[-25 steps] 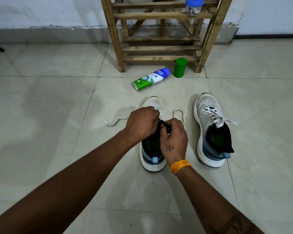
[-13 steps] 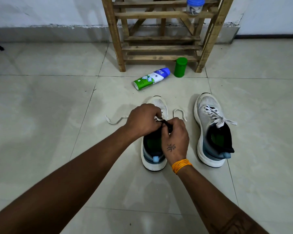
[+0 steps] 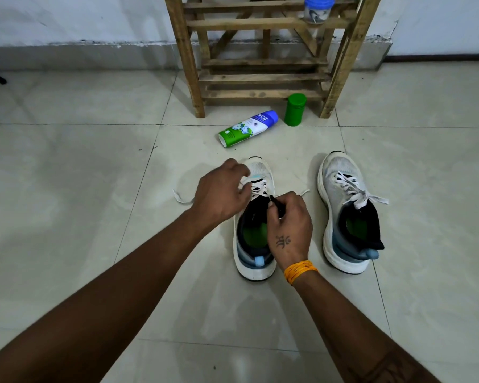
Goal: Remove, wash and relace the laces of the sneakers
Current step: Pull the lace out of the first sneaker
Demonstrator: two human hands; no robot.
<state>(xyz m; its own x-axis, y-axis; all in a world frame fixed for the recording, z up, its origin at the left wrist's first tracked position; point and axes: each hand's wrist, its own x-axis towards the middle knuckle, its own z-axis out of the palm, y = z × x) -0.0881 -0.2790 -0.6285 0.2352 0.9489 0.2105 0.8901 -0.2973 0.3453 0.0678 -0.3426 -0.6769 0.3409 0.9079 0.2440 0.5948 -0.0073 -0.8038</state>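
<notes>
Two white sneakers stand side by side on the tiled floor [image 3: 80, 217], toes pointing at a wooden rack [image 3: 263, 51] against the wall. Both hands work on the left sneaker [image 3: 256, 261], the one further from the rack's right leg. The left hand [image 3: 221, 192] has its fingers curled over the white lace [image 3: 257, 187] near the toe end of the lacing; whether they actually pinch the lace is hidden by the hand's back. The right hand [image 3: 289, 225], with an orange thread band [image 3: 300, 270] at the wrist, pinches the dark tongue edge and lace at the shoe's throat. Loose lace ends trail on the floor at either side of this shoe. The right sneaker [image 3: 349, 217] stands apart, laced and knotted. Between the sneakers and the rack lies a blue-capped spray can [image 3: 248, 128] on its side; a green container [image 3: 295, 109] stands upright just beside the rack's right leg. A blue-lidded jar [image 3: 317, 9] sits on an upper slat.
</notes>
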